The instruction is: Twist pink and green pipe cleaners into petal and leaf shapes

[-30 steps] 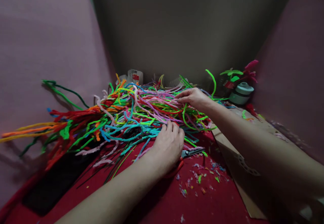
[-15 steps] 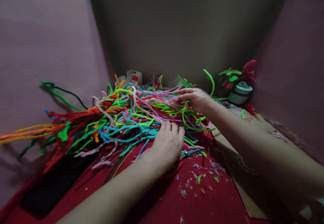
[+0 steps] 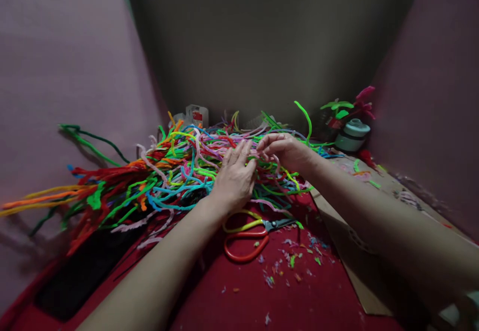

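A large tangled heap of coloured fuzzy stems (image 3: 179, 181) lies across the red cloth (image 3: 299, 296). My left hand (image 3: 235, 176) rests on the middle of the heap, palm down, its fingers stretched forward over the stems. Just right of it, my right hand (image 3: 286, 151) is over the heap with thumb and fingers drawn together at pink stems; what lies between the fingertips is too small to make out. Scissors (image 3: 258, 229) with one yellow and one red handle lie on the cloth below my left hand, blades pointing right.
A black phone-like slab (image 3: 90, 271) lies at the left. Cardboard (image 3: 348, 251) is under my right forearm. A lidded jar (image 3: 354, 134) stands at the back right beside green and pink fuzzy shapes (image 3: 339, 105). Coloured clippings (image 3: 292, 261) dot the cloth.
My left hand has moved forward and slightly left onto the heap, uncovering the scissors' handles. My right hand has shifted slightly and its fingers have drawn closer together.
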`<state>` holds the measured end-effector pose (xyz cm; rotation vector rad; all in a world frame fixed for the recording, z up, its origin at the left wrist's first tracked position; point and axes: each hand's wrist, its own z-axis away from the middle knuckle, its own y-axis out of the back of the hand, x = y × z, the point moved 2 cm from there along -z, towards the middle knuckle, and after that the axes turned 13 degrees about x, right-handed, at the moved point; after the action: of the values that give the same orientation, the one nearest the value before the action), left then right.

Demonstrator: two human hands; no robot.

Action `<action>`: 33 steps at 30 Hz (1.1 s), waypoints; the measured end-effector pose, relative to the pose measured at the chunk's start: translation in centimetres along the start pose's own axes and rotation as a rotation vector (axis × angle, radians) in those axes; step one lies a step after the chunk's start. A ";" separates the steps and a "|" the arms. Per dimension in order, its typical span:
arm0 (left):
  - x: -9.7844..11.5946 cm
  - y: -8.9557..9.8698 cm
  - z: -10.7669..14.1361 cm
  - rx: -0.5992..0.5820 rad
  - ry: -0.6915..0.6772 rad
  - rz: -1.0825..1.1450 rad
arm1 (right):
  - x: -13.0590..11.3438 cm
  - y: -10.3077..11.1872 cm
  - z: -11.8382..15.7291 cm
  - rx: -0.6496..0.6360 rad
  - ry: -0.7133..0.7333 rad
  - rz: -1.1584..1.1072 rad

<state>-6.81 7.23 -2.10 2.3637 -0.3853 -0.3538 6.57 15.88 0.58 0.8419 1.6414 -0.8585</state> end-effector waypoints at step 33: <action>-3.1 -4.0 1.6 -0.086 -0.086 -0.019 | -1.8 12.8 14.1 0.983 -0.064 1.238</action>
<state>-9.53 10.24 -5.60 2.2753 -0.3802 -0.4736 24.60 9.85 -1.96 2.1209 0.2815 -0.6805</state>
